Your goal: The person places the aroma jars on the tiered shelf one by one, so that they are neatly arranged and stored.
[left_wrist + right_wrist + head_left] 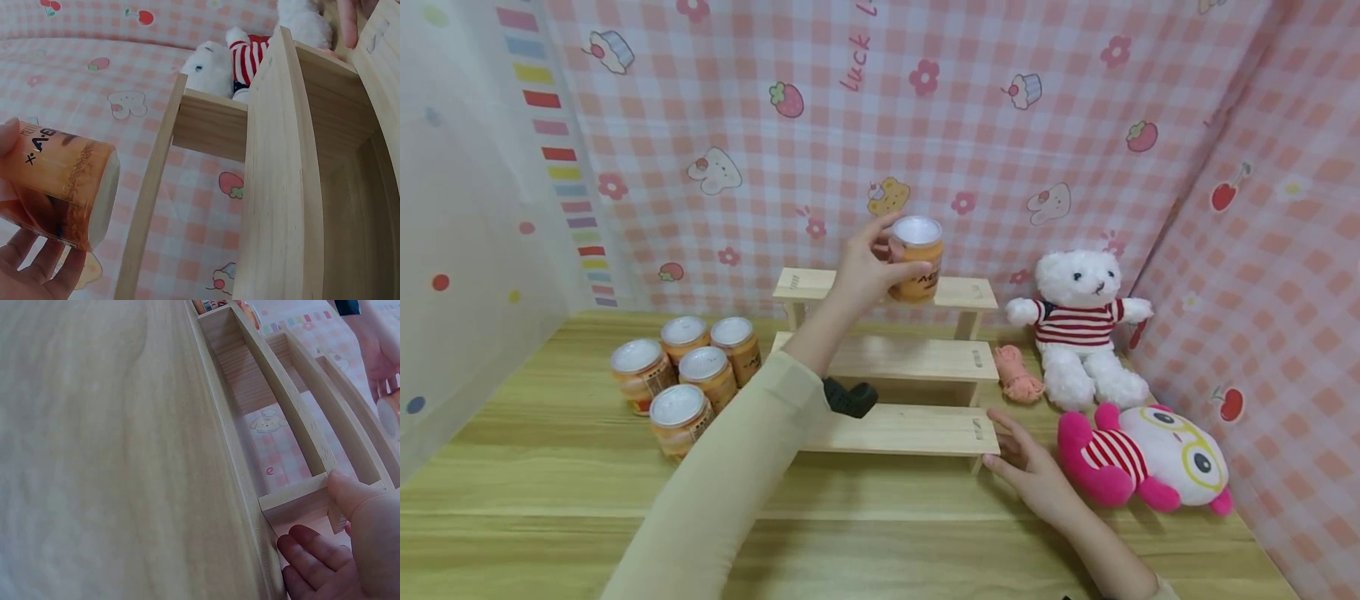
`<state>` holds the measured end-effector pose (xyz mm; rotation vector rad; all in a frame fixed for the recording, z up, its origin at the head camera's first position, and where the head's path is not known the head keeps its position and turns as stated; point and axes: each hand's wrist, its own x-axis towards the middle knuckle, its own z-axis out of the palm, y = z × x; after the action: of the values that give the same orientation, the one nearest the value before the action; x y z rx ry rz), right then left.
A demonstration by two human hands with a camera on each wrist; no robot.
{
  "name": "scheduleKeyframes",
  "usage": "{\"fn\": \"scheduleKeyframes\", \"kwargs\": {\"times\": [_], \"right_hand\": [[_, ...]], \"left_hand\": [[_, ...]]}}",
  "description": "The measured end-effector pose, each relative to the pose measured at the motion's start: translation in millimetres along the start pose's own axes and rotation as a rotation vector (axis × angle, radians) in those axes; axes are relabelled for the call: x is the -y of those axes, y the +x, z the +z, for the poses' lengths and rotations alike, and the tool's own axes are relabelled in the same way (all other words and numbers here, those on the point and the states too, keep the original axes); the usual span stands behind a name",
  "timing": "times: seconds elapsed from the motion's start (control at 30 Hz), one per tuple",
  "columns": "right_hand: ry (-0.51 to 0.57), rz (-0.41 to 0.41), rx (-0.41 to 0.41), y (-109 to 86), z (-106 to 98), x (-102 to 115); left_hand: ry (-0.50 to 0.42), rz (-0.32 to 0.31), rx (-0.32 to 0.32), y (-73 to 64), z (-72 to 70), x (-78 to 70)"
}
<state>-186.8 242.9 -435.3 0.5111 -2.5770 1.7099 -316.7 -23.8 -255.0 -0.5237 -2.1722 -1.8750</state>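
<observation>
My left hand (pixel 868 262) holds an orange can (pixel 917 279) with a silvery lid, thumb on one side and fingers on the other. In the head view the can stands upright, overlapping the top board of a three-step wooden shelf (pixel 887 429). The left wrist view shows a gap between the can's base (pixel 105 197) and the top board (pixel 147 206). At the right end of the lowest step is my right hand (pixel 1037 479), its thumb touching the board's front corner. The right wrist view has its other fingers (pixel 312 553) loosely extended beside the end leg.
Several more orange cans (pixel 703 375) stand grouped left of the shelf. To its right are a pink yarn skein (pixel 1018 375), a seated white teddy bear (pixel 1078 329) in a striped shirt, and a lying pink-and-white plush toy (pixel 1150 458). A checked curtain (pixel 850 167) hangs behind.
</observation>
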Motion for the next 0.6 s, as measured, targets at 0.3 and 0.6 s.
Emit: {"fn": "scheduleKeyframes", "kwargs": {"times": [0.3, 0.6], "right_hand": [[0.024, -0.02, 0.013, -0.6, 0, -3], [0.008, -0.031, 0.02, -0.1, -1, -2]], "left_hand": [[-0.017, -0.041, -0.03, 9.8, 7.4, 12.1], [-0.005, -0.046, -0.037, 15.0, 9.6, 18.8]]}}
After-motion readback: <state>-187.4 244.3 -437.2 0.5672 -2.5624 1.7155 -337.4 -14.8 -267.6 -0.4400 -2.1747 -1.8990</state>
